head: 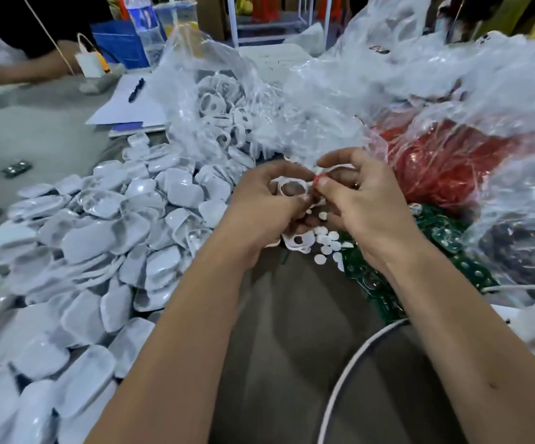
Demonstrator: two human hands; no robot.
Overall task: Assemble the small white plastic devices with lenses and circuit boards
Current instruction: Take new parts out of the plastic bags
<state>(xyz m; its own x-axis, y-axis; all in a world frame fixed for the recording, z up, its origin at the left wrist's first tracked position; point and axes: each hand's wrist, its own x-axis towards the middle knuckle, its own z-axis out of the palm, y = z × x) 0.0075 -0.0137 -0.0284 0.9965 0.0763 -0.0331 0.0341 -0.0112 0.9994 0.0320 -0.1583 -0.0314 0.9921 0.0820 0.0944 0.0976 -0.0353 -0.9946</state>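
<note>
**Seating the red part in the white frame**

The left hand grips a white frame with a round hole, held above the worktop near the loose white discs. The right hand pinches a small red piece at the frame's edge. Best to keep the frame steady, line the piece up by sight, and press gently. Circuit boards lie just right; finished shells are heaped left.
</note>
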